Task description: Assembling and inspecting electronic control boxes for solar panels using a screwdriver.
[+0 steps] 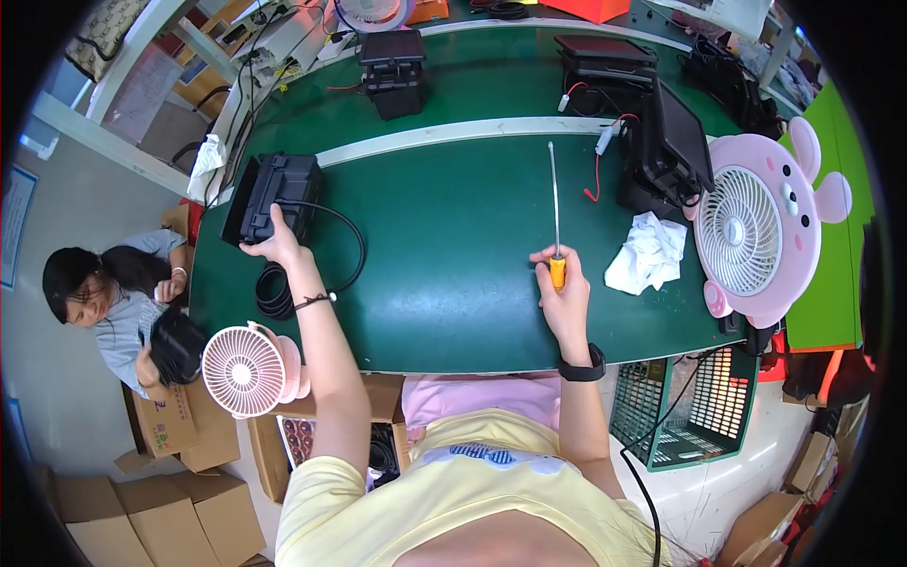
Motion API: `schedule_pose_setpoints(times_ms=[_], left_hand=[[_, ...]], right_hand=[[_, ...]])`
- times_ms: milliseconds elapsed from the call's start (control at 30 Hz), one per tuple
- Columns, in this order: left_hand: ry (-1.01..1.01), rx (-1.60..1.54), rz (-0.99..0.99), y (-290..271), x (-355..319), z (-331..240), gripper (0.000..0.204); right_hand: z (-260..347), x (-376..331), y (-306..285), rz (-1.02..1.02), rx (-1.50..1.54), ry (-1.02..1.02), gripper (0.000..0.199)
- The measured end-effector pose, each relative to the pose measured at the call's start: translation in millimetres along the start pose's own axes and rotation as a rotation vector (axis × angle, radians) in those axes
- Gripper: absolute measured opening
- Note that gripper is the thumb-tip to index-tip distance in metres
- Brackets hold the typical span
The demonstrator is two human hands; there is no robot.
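Observation:
My left hand (281, 244) reaches to the left side of the green table and grips a black plastic box (286, 192) by its near edge, thumb up on its side. A black cable (357, 236) loops out of the box and ends in a coil (274, 293) by my forearm. In my right hand (564, 293) is a screwdriver (556, 213) with a yellow handle, its long shaft pointing away from me over the table. Its tip touches nothing that I can make out.
More black boxes stand at the back (395, 80) and right (661, 151), some with red-tipped wires. Crumpled white paper (648, 253) and a pink animal-shaped fan (746, 227) are at right. A small fan (244, 370) is near left. A person (128, 302) sits left; a green crate (680, 411) stands below.

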State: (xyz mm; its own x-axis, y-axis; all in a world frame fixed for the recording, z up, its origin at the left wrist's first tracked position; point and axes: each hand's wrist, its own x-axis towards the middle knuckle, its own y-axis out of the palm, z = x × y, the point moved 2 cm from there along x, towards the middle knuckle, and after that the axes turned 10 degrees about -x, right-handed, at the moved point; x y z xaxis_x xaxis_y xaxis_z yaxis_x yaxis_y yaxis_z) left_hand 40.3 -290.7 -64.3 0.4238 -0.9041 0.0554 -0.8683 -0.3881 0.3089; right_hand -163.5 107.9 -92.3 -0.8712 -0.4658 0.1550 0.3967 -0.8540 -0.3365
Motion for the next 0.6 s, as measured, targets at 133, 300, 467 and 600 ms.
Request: schedule_pose_setpoints(times_ms=[133, 300, 467, 600], left_hand=[[-0.15, -0.363, -0.117, 5, 10, -13, 0.097], [0.663, -0.266, -0.161, 60, -70, -45, 0.048], [0.542, 0.123, 0.929, 182, -121, 1, 0.028], [0.697, 0.468, 1.103, 225, -93, 46, 0.04]], right_hand=[[3, -2, 1, -0.072, -0.095, -0.155, 0.015], [-5, 0, 3, -0.07, -0.087, -0.081, 0.019], [4, 0, 5, -0.108, -0.395, -0.344, 0.029], [5, 2, 6, -0.066, -0.445, -0.382, 0.032]])
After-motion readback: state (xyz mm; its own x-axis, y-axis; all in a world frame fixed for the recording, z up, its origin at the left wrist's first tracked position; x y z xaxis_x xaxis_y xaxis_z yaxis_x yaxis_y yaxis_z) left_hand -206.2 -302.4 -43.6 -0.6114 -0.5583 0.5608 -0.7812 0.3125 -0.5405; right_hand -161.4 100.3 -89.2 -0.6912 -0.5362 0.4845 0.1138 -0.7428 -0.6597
